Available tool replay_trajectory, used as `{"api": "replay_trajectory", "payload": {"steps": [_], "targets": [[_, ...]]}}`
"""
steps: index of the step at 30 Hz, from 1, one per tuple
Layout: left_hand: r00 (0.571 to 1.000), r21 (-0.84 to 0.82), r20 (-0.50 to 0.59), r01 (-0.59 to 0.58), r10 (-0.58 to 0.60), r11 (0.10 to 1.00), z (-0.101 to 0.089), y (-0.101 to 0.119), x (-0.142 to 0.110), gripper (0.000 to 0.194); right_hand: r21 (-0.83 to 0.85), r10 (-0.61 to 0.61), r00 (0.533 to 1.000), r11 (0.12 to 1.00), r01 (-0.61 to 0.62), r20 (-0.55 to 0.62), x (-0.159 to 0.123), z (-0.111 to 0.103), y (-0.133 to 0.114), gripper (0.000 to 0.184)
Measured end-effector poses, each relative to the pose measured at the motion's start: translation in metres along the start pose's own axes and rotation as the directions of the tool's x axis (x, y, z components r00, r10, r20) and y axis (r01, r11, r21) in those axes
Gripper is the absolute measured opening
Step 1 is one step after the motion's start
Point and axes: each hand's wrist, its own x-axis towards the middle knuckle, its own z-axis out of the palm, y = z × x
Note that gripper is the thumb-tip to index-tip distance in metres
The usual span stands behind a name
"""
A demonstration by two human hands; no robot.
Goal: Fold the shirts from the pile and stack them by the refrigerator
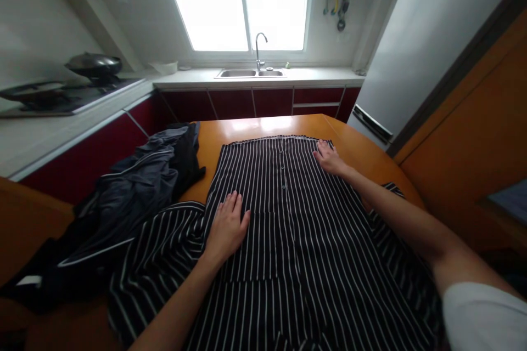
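Note:
A black shirt with white stripes (263, 241) lies spread on the wooden table, its buttons running down the middle and its hem toward the window. My left hand (229, 226) rests flat on the shirt's left side, fingers stretched out. Farther up, near the far right corner of the hem, my right hand (328, 157) presses flat with its fingers extended. Neither hand grips the cloth. One striped sleeve bunches out at the left, and another part of the striped cloth shows beneath my right arm. The collar end is partly cut off at the bottom edge.
Dark grey and black clothes (144, 175) are heaped at the left side of the orange wooden table (247, 127). Beyond it is a counter with a sink (239, 73) and tap. A stove with pans (94, 66) stands at left, a fridge (395, 49) at right.

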Motion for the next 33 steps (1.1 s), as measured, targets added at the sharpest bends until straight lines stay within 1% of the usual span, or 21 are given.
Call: {"api": "replay_trajectory", "payload": {"steps": [2, 3, 4, 6, 8, 10, 12, 14, 16, 18, 19, 21, 23, 24, 26, 28, 30, 33], "targets": [[1.0, 0.004, 0.007, 0.001, -0.001, 1.0, 0.0, 0.0, 0.001, 0.058, 0.061, -0.114, 0.993, 0.992, 0.112, 0.039, -0.048, 0.004, -0.018, 0.071], [1.0, 0.009, 0.014, 0.002, -0.002, 1.0, 0.0, 0.0, 0.001, 0.059, 0.105, -0.148, 0.987, 0.984, 0.141, 0.066, -0.072, 0.007, -0.026, 0.071], [1.0, 0.016, 0.022, 0.003, -0.004, 1.0, 0.0, 0.0, 0.002, 0.06, 0.138, -0.165, 0.983, 0.979, 0.152, 0.084, -0.096, 0.011, -0.032, 0.072], [0.999, 0.029, 0.036, 0.003, -0.004, 1.0, -0.001, 0.001, 0.002, 0.061, 0.138, -0.176, 0.981, 0.977, 0.164, 0.078, -0.135, 0.017, -0.039, 0.071], [0.999, 0.04, 0.043, 0.002, -0.004, 0.999, -0.001, 0.003, 0.003, 0.06, 0.085, -0.196, 0.979, 0.978, 0.191, 0.06, -0.161, 0.021, -0.04, 0.068], [0.999, 0.045, 0.05, 0.008, -0.01, 0.999, -0.002, 0.004, 0.004, 0.059, 0.023, -0.2, 0.979, 0.98, 0.2, 0.034, -0.173, 0.021, -0.041, 0.065], [0.998, 0.041, 0.061, 0.019, -0.022, 0.999, -0.005, 0.006, 0.005, 0.058, -0.015, -0.181, 0.983, 0.983, 0.181, -0.016, -0.179, 0.018, -0.044, 0.063], [0.995, 0.029, 0.09, 0.027, -0.03, 0.999, -0.013, 0.008, 0.005, 0.057, -0.016, -0.187, 0.981, 0.982, 0.186, -0.06, -0.185, 0.015, -0.052, 0.064], [0.989, 0.012, 0.145, -0.005, 0.004, 1.0, -0.026, 0.014, 0.001, 0.057, 0.008, -0.235, 0.971, 0.972, 0.235, -0.049, -0.196, 0.017, -0.063, 0.064], [0.972, -0.019, 0.211, -0.098, 0.1, 0.995, -0.04, 0.027, -0.009, 0.06, 0.024, -0.284, 0.959, 0.959, 0.284, -0.002, -0.21, 0.022, -0.072, 0.063], [0.956, -0.048, 0.24, -0.161, 0.168, 0.986, -0.047, 0.037, -0.017, 0.062, 0.022, -0.297, 0.955, 0.955, 0.297, 0.019, -0.216, 0.025, -0.075, 0.063], [0.91, -0.128, 0.273, -0.286, 0.311, 0.95, -0.055, 0.06, -0.034, 0.067, 0.009, -0.304, 0.952, 0.953, 0.304, 0.043, -0.225, 0.03, -0.079, 0.063], [0.862, -0.211, 0.28, -0.374, 0.423, 0.903, -0.055, 0.083, -0.051, 0.069, -0.008, -0.292, 0.955, 0.956, 0.293, 0.05, -0.229, 0.031, -0.082, 0.062], [0.846, -0.241, 0.276, -0.398, 0.456, 0.885, -0.053, 0.092, -0.058, 0.07, -0.019, -0.278, 0.959, 0.96, 0.279, 0.049, -0.229, 0.029, -0.083, 0.062], [0.833, -0.282, 0.258, -0.419, 0.489, 0.863, -0.048, 0.102, -0.068, 0.071, -0.049, -0.256, 0.966, 0.965, 0.258, 0.039, -0.233, 0.025, -0.088, 0.059], [0.83, -0.311, 0.249, -0.419, 0.499, 0.853, -0.046, 0.104, -0.074, 0.07, -0.067, -0.26, 0.965, 0.963, 0.261, 0.02, -0.242, 0.02, -0.094, 0.055], [0.824, -0.337, 0.253, -0.417, 0.508, 0.844, -0.047, 0.1, -0.08, 0.069, -0.05, -0.285, 0.959, 0.957, 0.285, 0.007, -0.256, 0.02, -0.102, 0.054], [0.817, -0.358, 0.224, -0.438, 0.531, 0.825, -0.054, 0.097, -0.092, 0.068, -0.002, -0.309, 0.951, 0.951, 0.309, 0.005, -0.28, 0.029, -0.109, 0.055]]}}
